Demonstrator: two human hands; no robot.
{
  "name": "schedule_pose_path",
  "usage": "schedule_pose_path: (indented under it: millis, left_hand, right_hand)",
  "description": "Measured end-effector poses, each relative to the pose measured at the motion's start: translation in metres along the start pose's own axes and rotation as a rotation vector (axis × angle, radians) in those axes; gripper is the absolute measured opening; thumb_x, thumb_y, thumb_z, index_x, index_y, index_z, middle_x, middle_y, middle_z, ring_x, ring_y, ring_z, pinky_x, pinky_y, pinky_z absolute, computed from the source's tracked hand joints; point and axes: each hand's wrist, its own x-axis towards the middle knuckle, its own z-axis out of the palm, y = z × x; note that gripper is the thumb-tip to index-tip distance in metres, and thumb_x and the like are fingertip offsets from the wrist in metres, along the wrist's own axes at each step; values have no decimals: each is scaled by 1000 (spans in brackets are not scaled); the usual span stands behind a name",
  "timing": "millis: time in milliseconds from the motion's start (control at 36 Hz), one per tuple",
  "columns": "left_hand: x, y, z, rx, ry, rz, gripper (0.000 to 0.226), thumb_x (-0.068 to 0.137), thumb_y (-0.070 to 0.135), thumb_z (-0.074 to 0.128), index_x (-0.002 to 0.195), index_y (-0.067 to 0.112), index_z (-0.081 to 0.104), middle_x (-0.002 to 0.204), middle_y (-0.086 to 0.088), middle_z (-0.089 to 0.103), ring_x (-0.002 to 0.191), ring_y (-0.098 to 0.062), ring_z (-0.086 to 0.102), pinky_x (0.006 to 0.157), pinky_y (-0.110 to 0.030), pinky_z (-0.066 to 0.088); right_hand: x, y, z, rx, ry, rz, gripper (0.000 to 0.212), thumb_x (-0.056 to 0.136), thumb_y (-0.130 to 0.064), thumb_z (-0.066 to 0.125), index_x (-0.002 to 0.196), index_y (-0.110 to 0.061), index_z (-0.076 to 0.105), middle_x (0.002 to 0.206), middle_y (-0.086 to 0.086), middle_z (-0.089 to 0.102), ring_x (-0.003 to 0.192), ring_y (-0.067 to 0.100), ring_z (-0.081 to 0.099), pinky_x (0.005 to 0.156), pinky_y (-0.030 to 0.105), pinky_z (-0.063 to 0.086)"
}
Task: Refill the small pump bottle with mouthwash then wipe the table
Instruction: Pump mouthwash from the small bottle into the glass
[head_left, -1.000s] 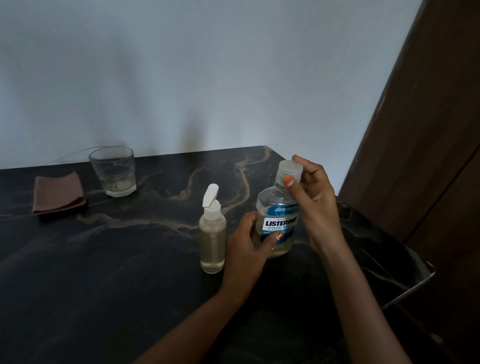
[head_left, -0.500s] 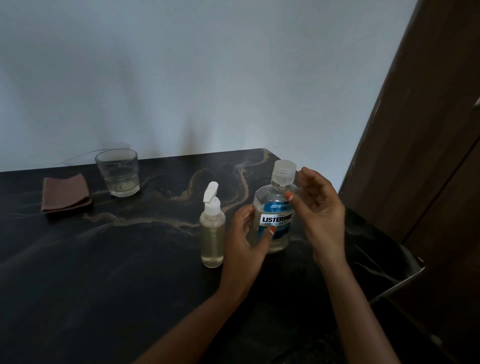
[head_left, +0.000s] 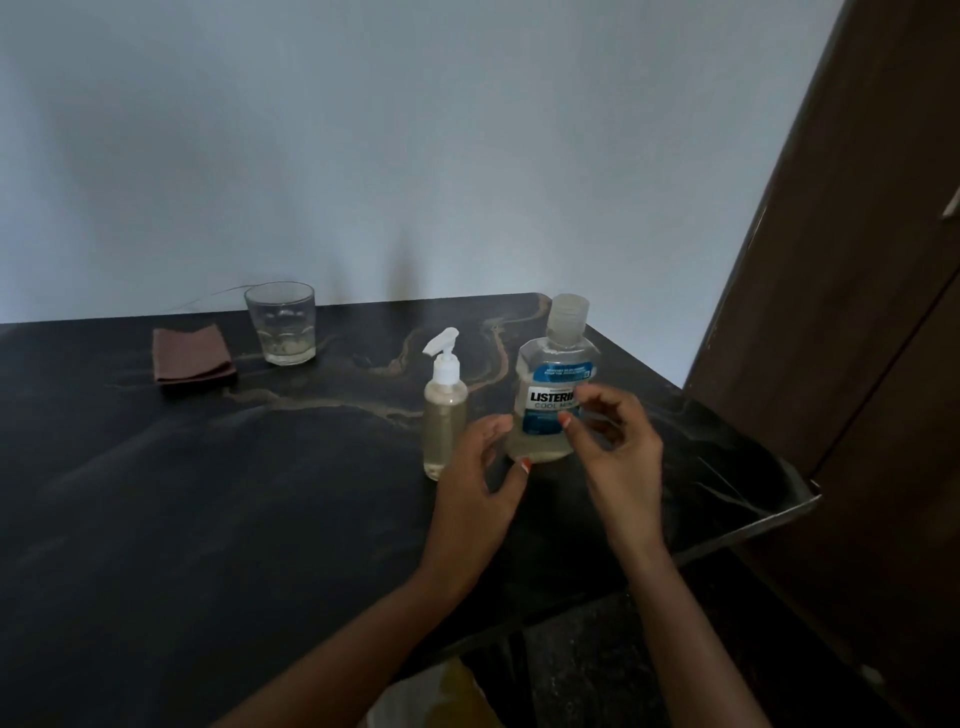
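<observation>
The mouthwash bottle (head_left: 557, 379), clear with a blue and white label and its cap on, stands upright on the dark marble table (head_left: 208, 519). Just left of it stands the small pump bottle (head_left: 444, 415) with a white pump and pale liquid inside. My left hand (head_left: 480, 483) hovers in front of both bottles, fingers apart, its fingertips close to the mouthwash bottle's base without gripping it. My right hand (head_left: 615, 447) is in front of the mouthwash bottle's right side, fingers loosely curled and holding nothing.
A folded brown cloth (head_left: 192, 354) lies at the back left of the table. A drinking glass (head_left: 281, 322) with a little liquid stands beside it. The table's right edge (head_left: 753, 525) runs close to a dark wooden door (head_left: 857, 312).
My right hand came off the cap and dropped lower, in front of the label. My left hand let go of the bottle's body and pulled back slightly. The view shifted.
</observation>
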Motion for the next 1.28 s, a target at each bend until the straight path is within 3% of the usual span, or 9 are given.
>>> schedule_pose_path:
  millis: [83,389,500,639,917,1028,1111,1222,1278]
  left_hand:
    - [-9,1,-12,42,10,3,43,81,0,63,103,35,50,108,18,57,104,14,52,86,-1,38]
    - [-27,6,-84,154,106,-3,39,79,6,65,98,38,53,103,20,60,103,4,57,89,-10,44]
    - [-30,2,-111,263,146,-23,38,79,1,64,106,25,53,105,10,59,104,-1,56,90,-12,43]
    - [-27,-10,-142,295,189,-84,36,80,-3,61,109,17,52,109,-1,59,107,-16,57,97,-30,44]
    - [18,-34,-191,350,297,-134,37,82,2,62,116,10,51,115,-6,57,107,-15,53,93,-25,41]
    - [44,-45,-206,399,274,-101,38,82,2,62,117,9,50,117,-8,58,109,-15,54,95,-26,42]
    - [63,-55,-215,382,338,-101,37,82,4,61,117,9,50,117,-9,57,106,-14,54,90,-23,41]
    - [91,-71,-226,364,404,-129,39,84,10,62,120,9,48,121,-11,55,111,-19,53,95,-29,44]
    - [106,-78,-230,307,451,-136,40,84,10,61,122,7,47,123,-12,55,111,-18,53,91,-24,44]
  right_hand:
    - [-11,-5,7,5,-69,18,27,76,4,65,91,-18,59,96,-5,60,95,7,58,83,14,47]
    - [-58,-23,63,59,-354,12,37,77,0,66,85,-35,57,90,-10,61,86,-1,59,78,7,44]
    - [-70,-26,91,49,-466,41,31,79,-4,65,92,-31,56,99,-7,61,89,-5,57,77,4,43]
    - [-71,-23,133,-72,-573,52,37,81,-10,63,115,-16,52,112,-5,49,98,2,49,83,6,38]
    - [-29,10,217,-100,-522,332,45,84,-16,61,124,-7,42,127,13,46,115,22,47,98,32,40]
    - [-12,27,246,-107,-464,351,49,83,-17,62,126,-7,40,130,15,42,116,24,46,99,34,40]
    - [2,36,264,-68,-408,358,55,81,-18,66,127,-7,39,130,14,42,114,23,46,98,32,40]
    - [21,49,286,-34,-389,305,64,77,-17,71,131,-9,37,131,13,45,118,23,46,101,36,41]
    - [31,55,296,-5,-367,315,68,75,-16,73,132,-8,37,131,13,47,119,23,47,100,34,41]
